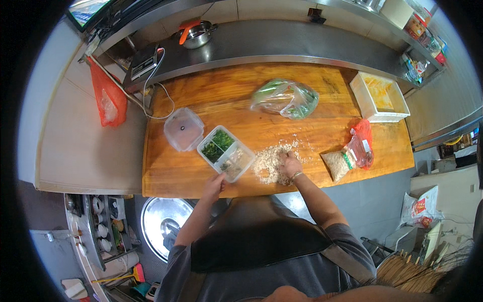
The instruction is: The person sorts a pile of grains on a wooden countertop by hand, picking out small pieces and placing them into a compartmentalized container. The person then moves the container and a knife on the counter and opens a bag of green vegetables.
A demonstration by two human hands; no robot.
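Note:
My left hand (215,185) grips the near corner of a divided clear plastic container (247,166). Two of its compartments hold chopped green herbs (223,139); pale bits and a few darker ones lie in the section nearer me. Beside it, a loose heap of small pale dried pieces (268,164) is spread on the wooden tabletop (226,90). My right hand (290,164), with a bracelet at the wrist, reaches down into the right side of this heap. Its fingertips are partly hidden, so whether it grasps any pieces is unclear. A translucent lid (181,134) lies left of the container.
Farther back is a clear plastic bag of green vegetables (285,99). A bag of pale dried pieces (337,166), a red mesh-like bag (364,145) and a white bin (392,115) occupy the right. A steel shelf (283,41) with a pot (199,37) borders the back.

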